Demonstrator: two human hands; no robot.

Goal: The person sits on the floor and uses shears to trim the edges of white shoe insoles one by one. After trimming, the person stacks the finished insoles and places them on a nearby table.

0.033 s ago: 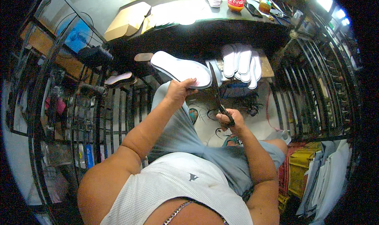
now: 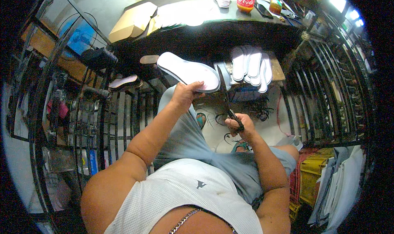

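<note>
A white shoe insole (image 2: 186, 71) with a greyish rim is gripped near one end by my left hand (image 2: 187, 93), thumb on its top face. The fingers beneath are partly hidden. My right hand (image 2: 239, 125) is closed around the handle of a long, dark knife (image 2: 225, 90). Its narrow blade points up and away, close beside the insole's right end; I cannot tell whether they touch. Just beyond the blade, several more white insoles (image 2: 254, 65) lie overlapping on a low wooden board.
A dark workbench (image 2: 205, 16) spans the far side, bearing a cardboard box (image 2: 133, 22), a red-labelled cup (image 2: 246, 2) and a jar (image 2: 275, 3). Metal racks (image 2: 316, 74) flank both sides. Dark curled trimmings (image 2: 258, 111) litter the floor. A yellow crate (image 2: 310, 172) and pale sheets (image 2: 338, 184) stand at right.
</note>
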